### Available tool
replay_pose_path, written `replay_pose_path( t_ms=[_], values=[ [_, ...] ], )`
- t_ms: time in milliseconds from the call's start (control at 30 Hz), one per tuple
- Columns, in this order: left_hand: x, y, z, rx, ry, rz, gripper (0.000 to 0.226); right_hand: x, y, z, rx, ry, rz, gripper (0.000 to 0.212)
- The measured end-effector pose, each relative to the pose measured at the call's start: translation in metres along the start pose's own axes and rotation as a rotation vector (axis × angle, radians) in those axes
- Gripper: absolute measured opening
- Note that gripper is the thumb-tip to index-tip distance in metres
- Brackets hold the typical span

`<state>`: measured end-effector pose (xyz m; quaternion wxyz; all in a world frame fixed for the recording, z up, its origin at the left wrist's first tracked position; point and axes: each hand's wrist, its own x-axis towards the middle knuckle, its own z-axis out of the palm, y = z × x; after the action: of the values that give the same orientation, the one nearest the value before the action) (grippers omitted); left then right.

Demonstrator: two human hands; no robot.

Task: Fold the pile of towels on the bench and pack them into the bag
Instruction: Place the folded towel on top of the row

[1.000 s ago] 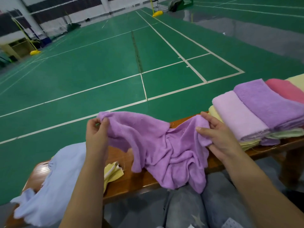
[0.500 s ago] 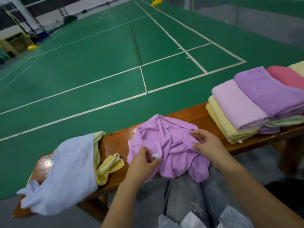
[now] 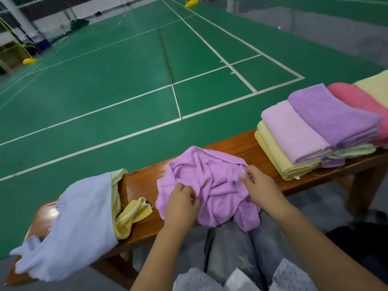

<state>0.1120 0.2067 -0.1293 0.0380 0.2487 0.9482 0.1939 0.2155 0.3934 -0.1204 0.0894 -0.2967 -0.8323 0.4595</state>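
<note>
A crumpled purple towel (image 3: 210, 185) lies bunched on the wooden tabletop (image 3: 142, 181) at the edge of a green badminton court (image 3: 126, 91), with one corner hanging over the near edge toward the person's grey trousers (image 3: 228, 248). The left hand (image 3: 181, 201) pinches a fold at the towel's lower left, fingers curled into the cloth. The right hand (image 3: 261, 186) grips the towel's right side, thumb and fingers closed on a gathered ridge. The two hands sit near each other, with a band of wrinkled towel between them.

To the left on the tabletop lies a pale blue cloth bag (image 3: 79, 223), on its side with its mouth facing the towel. Yellow cloth shows at the mouth, and a yellow towel (image 3: 132, 215) with white stripes spills out onto the wood just beside the purple one.

To the right, well apart from the hands, a stack of folded towels (image 3: 315, 131) rests on the tabletop: yellow at the bottom, light pink and purple above it, pink and pale yellow further right, each overlapping the next.

White court lines cross the floor beyond, and yellow net-post bases (image 3: 29, 60) stand at the far edges.
</note>
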Motion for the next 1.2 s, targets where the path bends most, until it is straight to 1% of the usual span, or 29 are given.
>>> replay_pose_path(
  t_ms=[33,100,167,233,267,333,433,500,533,600,667,733,767,800,867,900,1000,1067,1133,1200],
  values=[
    [0.001,0.001,0.001,-0.009,0.007,-0.005,0.014,-0.001,-0.002,0.001,0.034,0.0,0.0,0.016],
    [0.004,0.003,0.002,-0.033,0.008,-0.08,0.014,-0.003,-0.007,0.005,0.19,-0.029,0.045,0.023],
    [0.008,0.004,0.005,-0.036,-0.016,-0.158,0.026,-0.005,-0.01,0.01,0.352,-0.086,0.116,0.022],
    [0.012,0.005,0.008,0.034,-0.05,-0.189,0.036,-0.006,-0.009,0.013,0.481,-0.141,0.184,0.024],
    [0.015,0.007,0.008,0.065,-0.063,-0.197,0.035,-0.006,-0.009,0.012,0.505,-0.17,0.198,0.025],
    [0.021,0.008,0.007,0.084,-0.087,-0.218,0.026,-0.005,-0.009,0.008,0.475,-0.211,0.177,0.024],
    [0.024,0.011,0.0,0.127,-0.097,-0.273,0.018,-0.004,-0.008,0.002,0.493,-0.188,0.127,0.018],
    [0.018,0.011,0.0,0.053,-0.05,-0.235,0.017,-0.003,-0.008,0.001,0.543,-0.14,0.136,0.012],
    [0.013,0.011,-0.001,-0.049,-0.01,-0.198,0.017,-0.003,-0.008,0.003,0.539,-0.109,0.135,0.01],
    [0.003,0.016,0.0,-0.257,0.034,-0.133,0.017,-0.004,-0.009,0.007,0.444,-0.053,0.097,0.011],
    [-0.003,0.024,0.002,-0.355,0.014,-0.096,0.017,-0.005,-0.008,0.012,0.258,-0.022,0.038,0.012],
    [-0.006,0.031,0.007,-0.404,-0.027,-0.104,0.016,-0.007,-0.006,0.018,0.102,-0.029,-0.011,0.01],
    [-0.007,0.033,0.011,-0.425,-0.054,-0.124,0.016,-0.008,-0.005,0.02,0.045,-0.066,-0.034,0.009],
    [-0.009,0.034,0.015,-0.444,-0.083,-0.145,0.015,-0.008,-0.002,0.023,-0.006,-0.124,-0.056,0.013],
    [-0.012,0.037,0.021,-0.473,-0.141,-0.188,0.016,-0.009,0.002,0.028,-0.133,-0.237,-0.076,0.026],
    [-0.014,0.038,0.024,-0.489,-0.163,-0.204,0.017,-0.009,0.004,0.029,-0.189,-0.248,-0.084,0.029],
    [-0.017,0.041,0.027,-0.529,-0.186,-0.214,0.02,-0.007,0.009,0.034,-0.275,-0.18,-0.131,0.023],
    [-0.018,0.043,0.026,-0.548,-0.174,-0.227,0.021,-0.008,0.007,0.038,-0.414,-0.146,-0.139,0.018],
    [-0.018,0.042,0.025,-0.559,-0.154,-0.246,0.02,-0.01,0.006,0.043,-0.594,-0.143,-0.19,0.02],
    [-0.019,0.041,0.023,-0.58,-0.144,-0.273,0.017,-0.012,0.008,0.047,-0.678,-0.151,-0.226,0.027]
  ],
)
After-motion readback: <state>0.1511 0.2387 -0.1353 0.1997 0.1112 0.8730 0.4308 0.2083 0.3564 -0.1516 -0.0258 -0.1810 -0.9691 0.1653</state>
